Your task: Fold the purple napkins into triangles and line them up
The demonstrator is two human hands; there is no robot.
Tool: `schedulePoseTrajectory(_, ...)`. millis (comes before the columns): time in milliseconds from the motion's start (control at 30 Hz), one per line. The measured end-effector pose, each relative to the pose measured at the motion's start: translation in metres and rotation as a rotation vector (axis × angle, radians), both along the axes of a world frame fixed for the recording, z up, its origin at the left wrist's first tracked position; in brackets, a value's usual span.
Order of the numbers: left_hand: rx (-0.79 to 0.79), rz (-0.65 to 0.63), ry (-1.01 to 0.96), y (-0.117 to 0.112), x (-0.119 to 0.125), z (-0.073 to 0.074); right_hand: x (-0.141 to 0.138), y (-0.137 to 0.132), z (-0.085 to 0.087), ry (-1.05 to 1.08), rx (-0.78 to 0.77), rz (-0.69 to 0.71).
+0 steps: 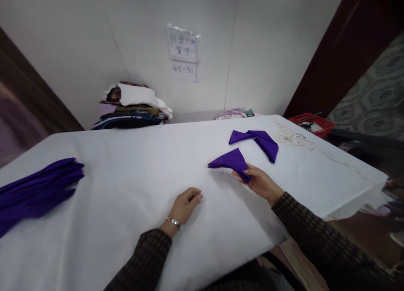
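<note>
My right hand (257,180) grips one corner of a folded purple napkin (232,159), held slightly above the white-covered table (132,190). The napkin forms a pointed, triangle-like shape with its tip to the left. Left of it, my left hand (184,206) hovers over or rests on the cover, fingers curled in and nothing seen in them; a metal bracelet (174,222) circles that wrist. Beyond my right hand lie more folded purple napkins (265,143), partly overlapping. A bunch of loose purple napkins (38,190) lies at the far left.
Stacked clothes and cloths (134,108) stand behind the table against the wall. A red basket (315,124) sits past the right back corner. Paper signs (183,51) hang on the wall. Clear plastic edging (277,236) shows at the table's front.
</note>
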State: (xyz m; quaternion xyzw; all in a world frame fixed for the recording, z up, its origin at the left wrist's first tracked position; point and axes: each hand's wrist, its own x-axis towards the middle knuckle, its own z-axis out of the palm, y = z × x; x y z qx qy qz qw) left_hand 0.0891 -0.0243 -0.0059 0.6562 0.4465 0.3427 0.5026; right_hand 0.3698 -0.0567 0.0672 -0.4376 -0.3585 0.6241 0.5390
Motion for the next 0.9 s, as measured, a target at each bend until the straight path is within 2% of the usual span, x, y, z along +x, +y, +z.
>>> schedulePoseTrajectory(167, -0.049, 0.129, -0.097, 0.005, -0.001, 0.002, -0.018, -0.038, -0.029, 0.132, -0.252, 0.006)
schedulePoseTrajectory(233, -0.042, 0.187, -0.096, 0.008, -0.002, 0.001, -0.017, -0.050, -0.035, 0.139, -0.338, 0.007)
schedulePoseTrajectory(300, 0.032, 0.196, -0.025, 0.008, -0.003, 0.000, -0.014, -0.060, -0.036, 0.117, -0.390, 0.030)
schedulePoseTrajectory(467, 0.350, 0.128, 0.196, 0.005, -0.003, 0.000, -0.010, -0.076, -0.032, 0.019, -0.405, 0.064)
schedulePoseTrajectory(567, 0.472, 0.112, 0.333, 0.011, 0.002, 0.004, -0.009, -0.078, -0.032, -0.008, -0.399, 0.072)
schedulePoseTrajectory(633, 0.541, 0.053, 0.439, 0.019, 0.009, 0.007, -0.009, -0.079, -0.031, -0.024, -0.395, 0.082)
schedulePoseTrajectory(767, 0.592, -0.120, 0.600, 0.036, 0.029, 0.011, -0.004, -0.081, -0.027, -0.108, -0.410, 0.094)
schedulePoseTrajectory(900, 0.563, -0.129, 0.641, 0.043, 0.041, 0.009, 0.005, -0.084, -0.024, -0.202, -0.423, 0.070)
